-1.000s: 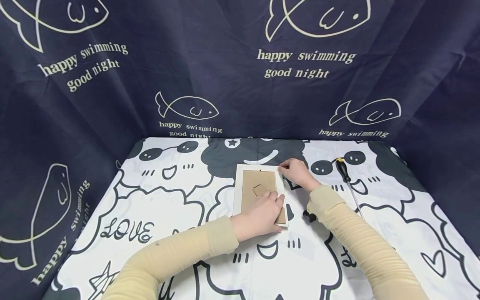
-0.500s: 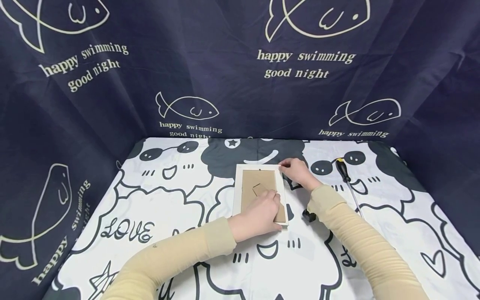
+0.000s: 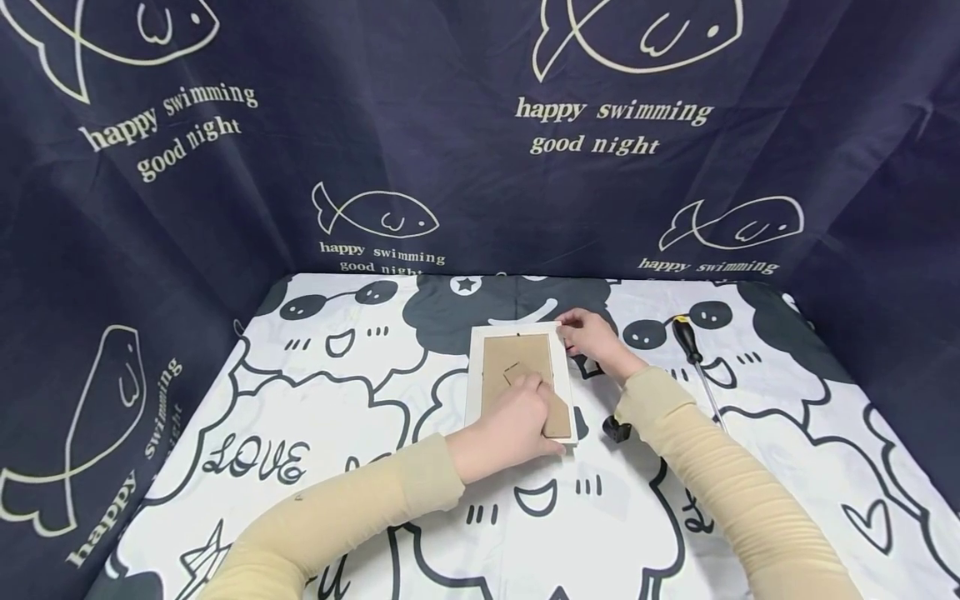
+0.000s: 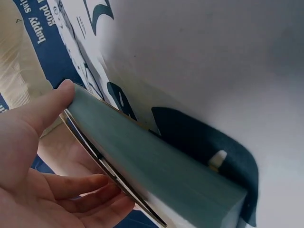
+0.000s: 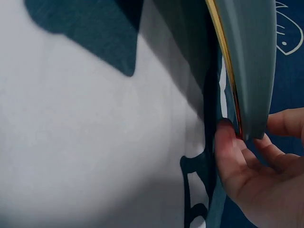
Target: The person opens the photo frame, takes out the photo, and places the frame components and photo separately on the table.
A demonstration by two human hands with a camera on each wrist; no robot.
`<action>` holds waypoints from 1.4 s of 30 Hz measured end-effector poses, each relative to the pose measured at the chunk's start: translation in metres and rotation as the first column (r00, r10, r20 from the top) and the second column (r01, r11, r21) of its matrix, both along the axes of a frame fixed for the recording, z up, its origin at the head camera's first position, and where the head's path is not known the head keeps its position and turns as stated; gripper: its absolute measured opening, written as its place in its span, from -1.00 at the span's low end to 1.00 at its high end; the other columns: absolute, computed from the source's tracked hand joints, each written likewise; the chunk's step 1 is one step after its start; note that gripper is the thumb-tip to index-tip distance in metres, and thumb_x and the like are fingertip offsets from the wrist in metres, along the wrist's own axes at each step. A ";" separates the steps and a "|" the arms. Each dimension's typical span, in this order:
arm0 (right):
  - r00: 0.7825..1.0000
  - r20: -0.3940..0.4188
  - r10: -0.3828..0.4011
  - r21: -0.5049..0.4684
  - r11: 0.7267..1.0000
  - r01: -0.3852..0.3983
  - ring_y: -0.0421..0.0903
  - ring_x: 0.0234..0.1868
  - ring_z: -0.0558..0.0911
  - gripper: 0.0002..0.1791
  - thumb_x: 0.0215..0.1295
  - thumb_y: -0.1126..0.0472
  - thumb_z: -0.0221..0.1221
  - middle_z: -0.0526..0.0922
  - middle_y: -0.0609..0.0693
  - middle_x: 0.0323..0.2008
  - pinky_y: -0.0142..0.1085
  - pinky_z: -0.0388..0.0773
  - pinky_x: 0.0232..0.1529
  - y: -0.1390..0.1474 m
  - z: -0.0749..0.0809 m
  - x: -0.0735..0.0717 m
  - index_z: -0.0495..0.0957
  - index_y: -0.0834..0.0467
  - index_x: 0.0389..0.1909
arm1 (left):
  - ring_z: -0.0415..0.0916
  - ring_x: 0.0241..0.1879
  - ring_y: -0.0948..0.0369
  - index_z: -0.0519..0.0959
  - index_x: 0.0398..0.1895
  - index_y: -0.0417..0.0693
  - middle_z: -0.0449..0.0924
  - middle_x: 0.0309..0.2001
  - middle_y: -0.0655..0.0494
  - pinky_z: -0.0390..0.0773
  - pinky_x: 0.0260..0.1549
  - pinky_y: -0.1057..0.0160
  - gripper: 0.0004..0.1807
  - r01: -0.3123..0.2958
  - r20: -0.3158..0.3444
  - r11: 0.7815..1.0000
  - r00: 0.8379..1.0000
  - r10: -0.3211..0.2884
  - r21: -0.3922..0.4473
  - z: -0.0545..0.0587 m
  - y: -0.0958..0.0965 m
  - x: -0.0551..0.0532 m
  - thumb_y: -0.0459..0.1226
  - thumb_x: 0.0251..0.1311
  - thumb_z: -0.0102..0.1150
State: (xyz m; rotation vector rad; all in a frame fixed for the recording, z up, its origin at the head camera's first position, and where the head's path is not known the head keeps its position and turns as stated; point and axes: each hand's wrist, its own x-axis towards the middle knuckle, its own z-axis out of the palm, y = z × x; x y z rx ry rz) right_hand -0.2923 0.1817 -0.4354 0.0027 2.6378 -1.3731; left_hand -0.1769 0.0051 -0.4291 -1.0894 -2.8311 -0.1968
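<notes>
A white picture frame [image 3: 473,383] is back side up at the middle of the table, its brown backboard [image 3: 517,348] facing me. My left hand [image 3: 510,421] holds its near part, fingers over the backboard and thumb at the near edge. In the left wrist view the thumb presses the frame's side, and a narrow gap shows along the backboard [image 4: 97,159]. My right hand [image 3: 594,337] pinches the far right corner between thumb and fingers. The right wrist view shows that corner of the frame [image 5: 249,61] off the cloth, in the fingertips. The frame's front is hidden.
A screwdriver [image 3: 686,340] with a black and yellow handle lies to the right, its shaft partly behind the right sleeve. A small black object [image 3: 617,429] sits beside that sleeve. The patterned cloth [image 3: 300,417] covers the table; a dark blue curtain [image 3: 480,150] hangs behind.
The frame has risen slightly in the head view and shifted a little away from me. My left fingers have slid left and down on the backboard. The right hand keeps the same corner.
</notes>
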 end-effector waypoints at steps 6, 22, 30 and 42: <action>0.997 0.070 0.009 -0.119 0.993 -0.001 -0.21 -0.41 0.59 -0.63 0.37 0.24 -0.05 0.52 0.23 -0.10 -0.18 0.64 -0.26 0.001 0.004 0.000 0.36 0.34 0.11 | 0.37 -0.16 0.16 0.54 -0.13 -0.25 0.44 -0.15 -0.02 0.48 -0.10 0.31 -0.21 -0.035 0.000 0.999 0.999 0.034 0.007 0.005 -0.004 0.003 0.27 -0.17 0.33; 0.998 0.061 0.005 -0.248 0.969 0.010 -0.21 -0.53 0.57 -0.64 0.33 0.28 0.01 0.52 0.05 -0.35 -0.28 0.62 -0.45 -0.004 0.018 0.000 0.35 0.42 0.06 | 0.43 -0.17 0.15 0.58 -0.37 -0.18 0.52 -0.24 0.00 0.51 -0.15 0.28 -0.23 -0.090 0.042 0.994 0.995 0.087 0.068 0.026 -0.013 0.002 0.40 -0.09 0.12; 0.997 0.083 0.000 -0.206 0.978 0.017 -0.21 -0.51 0.57 -0.62 0.34 0.25 0.05 0.53 0.07 -0.33 -0.23 0.64 -0.36 -0.010 0.032 0.000 0.35 0.40 0.08 | 0.49 -0.53 0.15 0.37 -0.82 0.03 0.45 -0.66 0.11 0.47 -0.56 0.24 -0.35 -0.135 0.066 0.988 0.989 0.131 0.074 0.041 -0.004 -0.011 0.33 0.11 -0.01; 0.998 0.062 0.012 -0.194 0.981 0.000 -0.19 -0.50 0.60 -0.64 0.31 0.24 0.09 0.54 0.14 -0.25 -0.21 0.65 -0.37 -0.018 0.048 -0.001 0.40 0.38 0.03 | 0.56 -0.52 0.14 0.53 -0.70 -0.01 0.53 -0.63 0.08 0.45 -0.60 0.24 -0.34 -0.233 0.108 0.972 0.967 0.231 0.008 0.059 0.008 -0.031 0.34 0.13 -0.06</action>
